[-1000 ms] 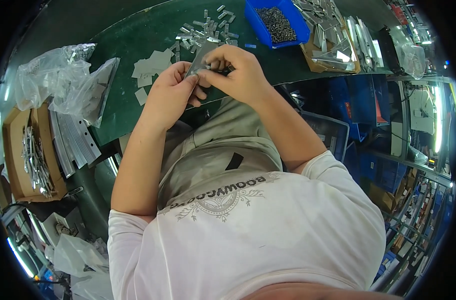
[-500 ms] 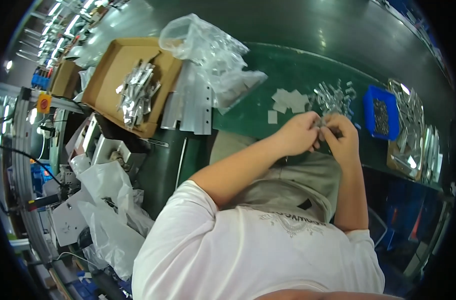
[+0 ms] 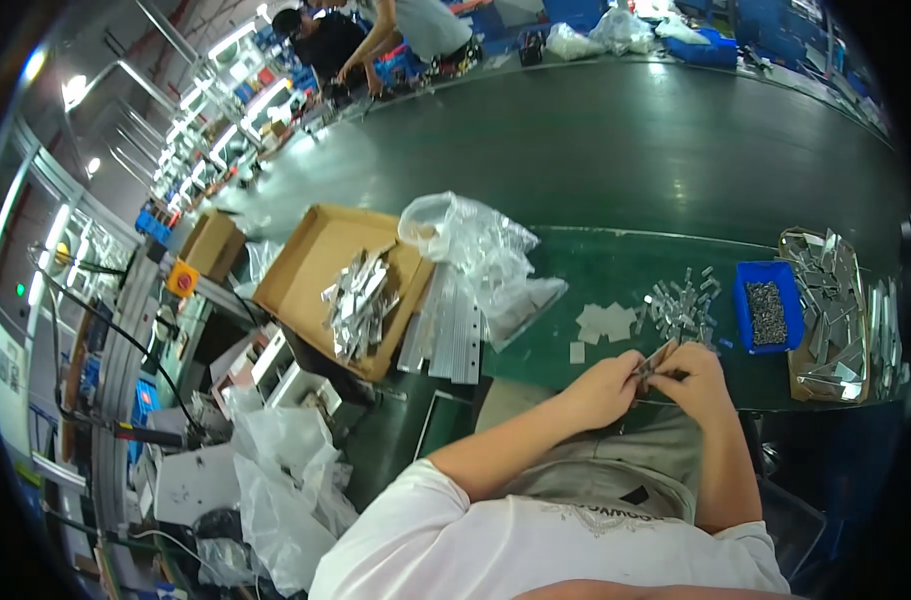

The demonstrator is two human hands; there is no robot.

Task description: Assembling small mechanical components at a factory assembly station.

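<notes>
Hands meet at the worktop (image 3: 615,265) edge: our left hand (image 3: 600,388) and right hand (image 3: 697,382) both pinch a small metal strip (image 3: 657,357), its long axis slanting up-right between them, equally near each.

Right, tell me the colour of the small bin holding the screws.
Blue bin, clearest in the head view.
</notes>
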